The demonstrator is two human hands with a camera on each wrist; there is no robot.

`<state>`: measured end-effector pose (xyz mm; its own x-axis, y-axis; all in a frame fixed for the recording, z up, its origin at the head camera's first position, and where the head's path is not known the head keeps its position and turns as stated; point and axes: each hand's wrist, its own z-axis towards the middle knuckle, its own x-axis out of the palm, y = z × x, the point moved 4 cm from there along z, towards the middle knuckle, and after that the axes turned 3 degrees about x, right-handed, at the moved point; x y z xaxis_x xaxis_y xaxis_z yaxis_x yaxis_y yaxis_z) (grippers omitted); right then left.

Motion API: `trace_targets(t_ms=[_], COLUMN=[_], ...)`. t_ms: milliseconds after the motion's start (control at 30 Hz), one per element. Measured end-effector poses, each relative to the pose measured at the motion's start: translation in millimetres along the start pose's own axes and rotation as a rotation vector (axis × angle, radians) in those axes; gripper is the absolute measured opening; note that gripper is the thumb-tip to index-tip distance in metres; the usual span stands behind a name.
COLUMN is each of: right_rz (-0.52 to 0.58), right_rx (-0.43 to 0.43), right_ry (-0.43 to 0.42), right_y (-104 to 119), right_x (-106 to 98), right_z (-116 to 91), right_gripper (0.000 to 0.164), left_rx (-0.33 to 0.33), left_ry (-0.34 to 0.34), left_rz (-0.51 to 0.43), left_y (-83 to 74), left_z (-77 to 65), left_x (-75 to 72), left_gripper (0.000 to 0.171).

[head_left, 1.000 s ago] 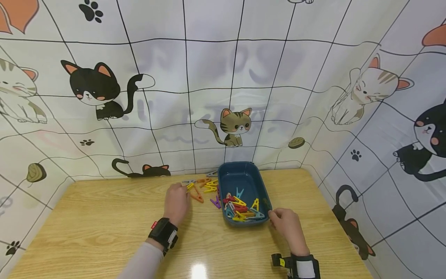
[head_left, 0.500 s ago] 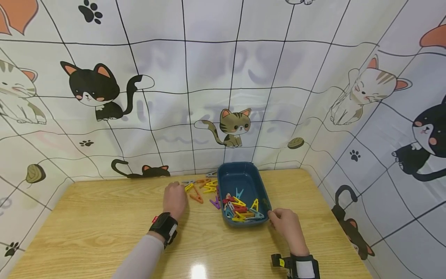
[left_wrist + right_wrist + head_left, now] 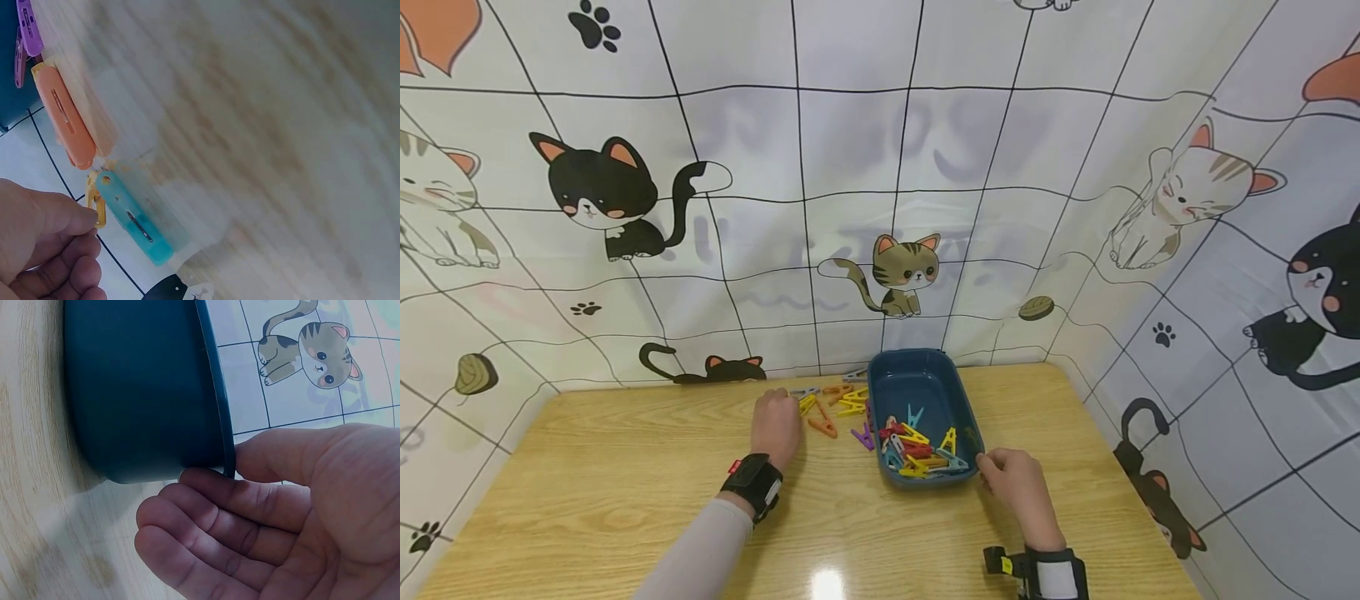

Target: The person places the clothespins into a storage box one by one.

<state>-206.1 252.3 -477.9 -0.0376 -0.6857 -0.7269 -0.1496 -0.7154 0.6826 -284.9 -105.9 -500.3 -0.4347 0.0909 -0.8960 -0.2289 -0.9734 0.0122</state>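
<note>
A person's left hand (image 3: 777,427) reaches to the far part of a wood-grained worktop (image 3: 625,475), its grip pinching a yellow clothespin (image 3: 97,203) between the thumb and a finger, the other fingers curled beneath. That clothespin sits at the left edge of a loose scatter of pegs lying left of a dark blue basin (image 3: 923,387). A teal clothespin (image 3: 134,215) lies just beside it, and an orange clothespin (image 3: 823,427) lies a little to its right. Farther right come a pair of yellow pegs (image 3: 853,405) and a purple clothespin (image 3: 863,436), the latter close to the basin's left wall. The right hand (image 3: 1017,490) is at the basin's near right corner, its grip pinching the rim between thumb and forefinger, with the remaining fingers bent below. Inside the basin, a mixed heap of pegs (image 3: 917,448) in red, yellow and teal gathers toward the near end, with one light-blue clothespin (image 3: 915,416) at the far side of the heap. Black bands circle both wrists, and a pale sleeve (image 3: 700,554) covers the left forearm. Behind the worktop hangs a white grid-lined backdrop (image 3: 760,308) printed with cartoon cats.
</note>
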Motion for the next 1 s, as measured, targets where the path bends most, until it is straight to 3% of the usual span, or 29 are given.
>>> trace_targets(t_ms=[267,433,633,800,1000], right_rz=[-0.005,-0.002,0.004,0.007,0.011], right_rx=[-0.009,-0.003,-0.001,-0.001,0.012], right_ry=[-0.004,0.001,0.004,-0.001,0.002], right_y=[-0.2,-0.1,0.1,-0.3,-1.1], right_x=[-0.2,-0.3,-0.5,-0.4,-0.2], right_z=[-0.3,0.1,0.5,-0.1,0.2], right_gripper=[0.027,0.029,0.030,0.029,0.029], left_rx=[0.005,0.008,0.009,-0.016,-0.018], left_ry=[-0.003,-0.076,-0.183,-0.200,-0.205], left_rz=[-0.003,-0.086,-0.249,-0.343,-0.438], left_y=[-2.5,-10.2,-28.4,-45.0,-69.6], left_z=[1.3,2.9,3.4,3.6,0.2], left_x=[-5.0,-17.2,-38.6,-51.3,-66.6], left_gripper=[0.004,0.007,0.022,0.027,0.018])
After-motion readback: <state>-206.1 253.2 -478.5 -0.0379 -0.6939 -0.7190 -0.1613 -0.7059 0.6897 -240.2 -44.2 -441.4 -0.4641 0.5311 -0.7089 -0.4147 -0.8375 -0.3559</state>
